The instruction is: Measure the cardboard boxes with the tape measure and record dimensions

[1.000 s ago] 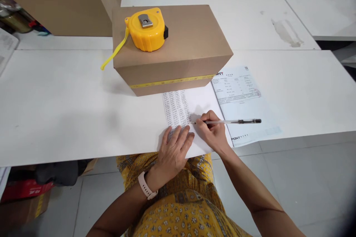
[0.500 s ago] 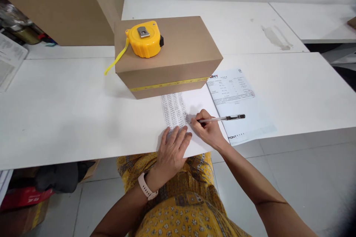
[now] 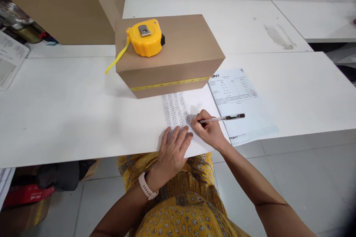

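Observation:
My right hand (image 3: pixel 209 130) is closed around a clear-barrelled pen with a black end (image 3: pixel 226 117), its tip on a white sheet of paper (image 3: pixel 198 102). Columns of small handwriting fill the sheet's left part. Flat on the lower part of the sheet lies my left hand (image 3: pixel 174 152), fingers stretched out, holding nothing. The far end of the sheet meets a closed cardboard box (image 3: pixel 178 44) and is partly hidden by it. On top of the box sits a yellow tape measure (image 3: pixel 146 39) with a metal clip and a yellow wrist strap.
A printed document (image 3: pixel 239 107) lies right of the sheet, near the front edge of the white table (image 3: pixel 69 118). At the back left stands a larger cardboard box (image 3: pixel 63 7). Another printed paper (image 3: pixel 11 59) is at the far left. Below the table are a red item (image 3: pixel 26 194) and a dark cloth.
The view has shifted very slightly. Both hands keep nearly the same place, with the pen tip still at the lower end of the rightmost written column.

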A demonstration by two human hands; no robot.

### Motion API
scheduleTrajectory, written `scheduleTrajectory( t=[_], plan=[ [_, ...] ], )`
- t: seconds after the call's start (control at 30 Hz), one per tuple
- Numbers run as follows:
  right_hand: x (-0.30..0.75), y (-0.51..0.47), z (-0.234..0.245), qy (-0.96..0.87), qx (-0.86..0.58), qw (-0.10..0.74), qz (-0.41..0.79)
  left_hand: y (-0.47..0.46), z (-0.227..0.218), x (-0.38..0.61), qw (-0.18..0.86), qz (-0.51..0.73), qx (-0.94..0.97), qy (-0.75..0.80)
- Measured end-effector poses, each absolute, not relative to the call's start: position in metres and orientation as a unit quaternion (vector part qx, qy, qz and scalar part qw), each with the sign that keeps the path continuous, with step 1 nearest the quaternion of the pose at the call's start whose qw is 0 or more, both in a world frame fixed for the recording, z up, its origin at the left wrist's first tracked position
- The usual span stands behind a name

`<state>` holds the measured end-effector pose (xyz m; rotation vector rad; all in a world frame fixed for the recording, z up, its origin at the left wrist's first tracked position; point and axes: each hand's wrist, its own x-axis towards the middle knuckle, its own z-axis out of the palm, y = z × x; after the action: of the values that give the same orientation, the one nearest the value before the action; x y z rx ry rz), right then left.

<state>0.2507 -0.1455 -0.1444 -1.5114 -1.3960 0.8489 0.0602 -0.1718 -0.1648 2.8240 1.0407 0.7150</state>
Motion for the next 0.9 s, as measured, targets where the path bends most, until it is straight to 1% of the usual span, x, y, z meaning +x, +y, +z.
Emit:
scheduleTrajectory(
  t=[0.6, 0.9],
  plan=[
    [0.2513, -0.1461, -0.1452, -0.571, -0.619, 0.437, 0.316, -0.1726, -0.1642, 0.0597, 0.031, 0.231, 0.912, 0.337],
    [0.2514, -0.1456, -0.1458, -0.567, -0.616, 0.437, 0.328, -0.1722, -0.1642, 0.0598, 0.032, 0.224, 0.913, 0.340]
  ],
)
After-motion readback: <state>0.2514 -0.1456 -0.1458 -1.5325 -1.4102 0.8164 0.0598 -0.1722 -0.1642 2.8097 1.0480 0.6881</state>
